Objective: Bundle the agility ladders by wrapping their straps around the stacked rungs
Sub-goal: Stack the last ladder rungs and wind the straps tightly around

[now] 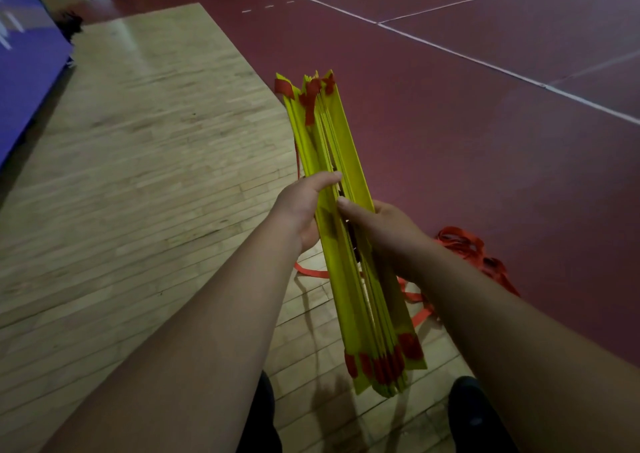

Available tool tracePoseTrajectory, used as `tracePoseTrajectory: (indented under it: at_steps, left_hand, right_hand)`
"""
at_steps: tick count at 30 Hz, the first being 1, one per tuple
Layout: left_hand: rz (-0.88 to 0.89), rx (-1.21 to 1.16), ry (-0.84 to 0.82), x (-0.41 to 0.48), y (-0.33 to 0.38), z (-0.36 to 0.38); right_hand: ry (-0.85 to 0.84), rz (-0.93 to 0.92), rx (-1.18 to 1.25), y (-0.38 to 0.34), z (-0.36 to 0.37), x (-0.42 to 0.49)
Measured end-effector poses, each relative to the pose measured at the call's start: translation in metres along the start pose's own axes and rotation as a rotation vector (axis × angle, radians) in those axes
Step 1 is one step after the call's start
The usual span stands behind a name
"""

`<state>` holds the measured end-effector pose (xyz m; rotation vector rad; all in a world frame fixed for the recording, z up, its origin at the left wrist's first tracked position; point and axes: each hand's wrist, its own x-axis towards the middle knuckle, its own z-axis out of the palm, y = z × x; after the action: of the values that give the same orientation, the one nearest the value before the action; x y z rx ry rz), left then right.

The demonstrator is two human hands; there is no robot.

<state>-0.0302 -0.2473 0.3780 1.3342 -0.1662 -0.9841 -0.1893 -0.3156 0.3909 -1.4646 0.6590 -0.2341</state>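
Both hands clasp 1 stack of yellow rungs [343,147] at mid-length, clear of the floor. Left hand [299,206]: thumb laid across the stack's upper edge, palm against its left face, the remaining fingers hidden behind the rungs. Right hand [384,227]: thumb pressed on the upper edge just beside the left thumb, the other fingers curled round the right face and out of sight. The 2 thumbs sit close together but apart.

Beyond the fingers the stack runs lengthwise away from the person, its far end fanned slightly, its near end hanging between the forearms. Red strap sections cross the rungs at both ends. The loose red straps [462,246] trail from the stack down to the floor, heaped to the right of the right hand, with 1 length lying below the left hand. No strap is wound round the stack.

Beneath the fingers, a wooden floor [138,175] meets a maroon floor [485,147] along a slanting edge that passes under the stack. White lines [485,65] cross the maroon floor far beyond the fingers. A blue mat [24,71] borders the wood far to the left. 2 dark shoes [467,411] stand below the near end.
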Motion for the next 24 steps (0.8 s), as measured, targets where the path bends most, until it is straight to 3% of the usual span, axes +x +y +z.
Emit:
tracePoseTrajectory:
  at_steps: [7, 11, 16, 19, 24]
  left_hand:
    - [0.018, -0.057, 0.05, -0.005, 0.0, 0.005]
    - [0.032, -0.155, 0.038, 0.035, -0.02, -0.007]
    - [0.031, -0.072, 0.073, 0.0, -0.006, 0.006]
    - [0.012, -0.106, 0.08, 0.001, -0.006, 0.006]
    - [-0.018, -0.082, 0.109, 0.012, -0.006, -0.001]
  right_hand:
    - [0.035, -0.023, -0.296, 0.008, 0.007, 0.004]
    - [0.093, -0.027, -0.431, 0.012, 0.007, 0.012]
    - [0.023, -0.015, -0.437, 0.013, 0.01, 0.01]
    - [0.065, -0.031, -0.479, 0.016, 0.007, 0.012]
    - [0.08, -0.024, -0.289, 0.018, 0.001, 0.012]
